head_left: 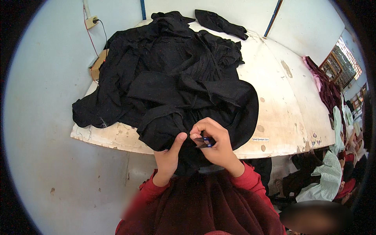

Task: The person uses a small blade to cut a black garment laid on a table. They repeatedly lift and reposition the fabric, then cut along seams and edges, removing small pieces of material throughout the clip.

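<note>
A large heap of black cloth [156, 86] lies bunched over the table, and its front folds hang past the edge near me. My left hand [168, 156] is closed on the near fold of this cloth, thumb up, with most of its fingers hidden beneath. Close to its right, my right hand [213, 141] is curled around small thread snips [206, 142] with blue on them and a dark blade. Thumb and forefinger of that hand are pinched together just above the cloth; whether they hold a thread is too small to tell.
The white, stained table [282, 113] reaches to the right. A separate black cloth piece [221, 24] lies at the back. At the left edge stand a cardboard box [98, 65] and a wall socket [91, 22] with a cable. Assorted garments [325, 176] are piled at right, near a blurred person.
</note>
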